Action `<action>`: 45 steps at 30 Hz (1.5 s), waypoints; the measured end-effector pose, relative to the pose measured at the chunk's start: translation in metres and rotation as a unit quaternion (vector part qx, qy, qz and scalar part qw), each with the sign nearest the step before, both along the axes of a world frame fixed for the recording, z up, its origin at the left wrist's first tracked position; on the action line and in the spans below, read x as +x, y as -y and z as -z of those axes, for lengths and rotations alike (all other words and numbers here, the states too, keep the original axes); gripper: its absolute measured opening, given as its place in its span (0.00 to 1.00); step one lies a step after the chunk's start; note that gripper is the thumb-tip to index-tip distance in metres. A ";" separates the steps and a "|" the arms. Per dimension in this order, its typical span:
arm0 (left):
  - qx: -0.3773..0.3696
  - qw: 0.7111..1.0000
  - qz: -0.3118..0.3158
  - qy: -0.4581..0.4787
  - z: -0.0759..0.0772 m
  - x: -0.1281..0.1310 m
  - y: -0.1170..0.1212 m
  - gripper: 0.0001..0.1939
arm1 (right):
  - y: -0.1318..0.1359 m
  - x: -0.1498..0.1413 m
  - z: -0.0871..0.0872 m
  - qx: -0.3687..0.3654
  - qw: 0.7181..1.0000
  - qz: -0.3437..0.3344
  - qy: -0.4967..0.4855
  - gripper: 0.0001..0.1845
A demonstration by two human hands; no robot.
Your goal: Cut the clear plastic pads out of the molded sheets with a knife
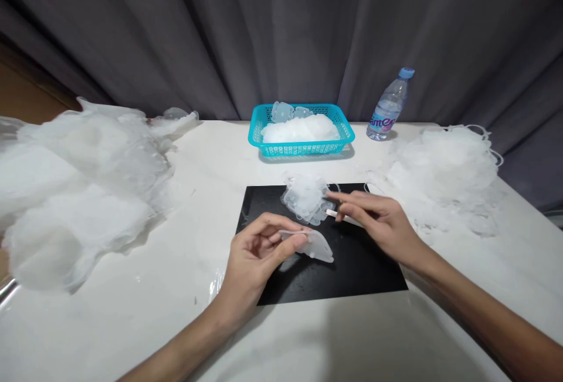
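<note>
My left hand [255,256] is closed in a pinch on a flat translucent plastic piece [314,245], held just above a black mat [352,264]. My right hand [378,220] lies over the mat's right half with fingers curled round a thin white stick-like tool [338,214]. Its tip touches a small heap of clear plastic pieces [305,197] at the mat's far edge. The white table [132,311] carries everything.
A turquoise basket [301,148] filled with clear plastic pieces stands behind the mat. A water bottle [389,106] stands to its right. Large piles of translucent plastic lie at the left [83,182] and the right [440,171]. A grey curtain hangs behind.
</note>
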State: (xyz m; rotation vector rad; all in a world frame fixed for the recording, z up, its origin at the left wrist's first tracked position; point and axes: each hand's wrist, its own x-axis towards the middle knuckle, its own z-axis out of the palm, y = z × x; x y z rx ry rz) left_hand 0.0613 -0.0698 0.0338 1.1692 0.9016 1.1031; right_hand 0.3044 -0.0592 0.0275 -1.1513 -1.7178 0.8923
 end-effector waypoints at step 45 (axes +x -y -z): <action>-0.135 0.984 0.085 -0.073 0.021 -0.007 -0.014 0.18 | 0.012 -0.029 0.012 -0.002 0.998 -0.020 0.060 0.15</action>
